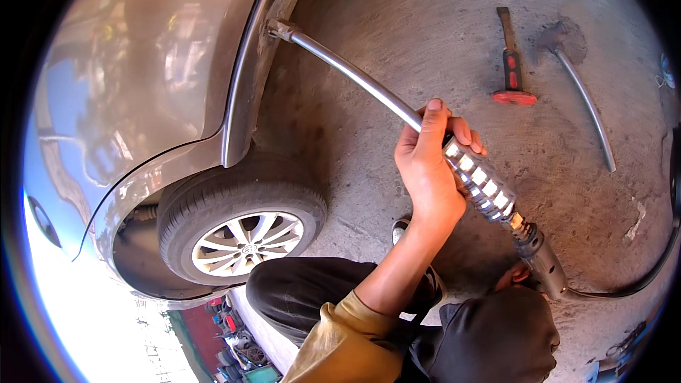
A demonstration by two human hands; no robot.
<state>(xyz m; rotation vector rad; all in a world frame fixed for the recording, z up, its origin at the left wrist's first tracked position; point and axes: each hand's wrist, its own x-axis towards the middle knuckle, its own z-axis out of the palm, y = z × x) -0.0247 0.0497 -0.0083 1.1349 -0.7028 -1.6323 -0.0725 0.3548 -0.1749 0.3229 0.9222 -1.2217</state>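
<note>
The long tool (355,74) already meets the car sill (248,92); what remains is unclear. The left hand (431,163) wraps round the tool; the right hand (513,276), mostly hidden, cannot be judged.

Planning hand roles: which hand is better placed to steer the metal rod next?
Left, probably. The left hand grips the metal rod further forward, toward its tip at the car sill; the right hand is by the grey rear handle, mostly hidden by the dark-clad knee.
</note>
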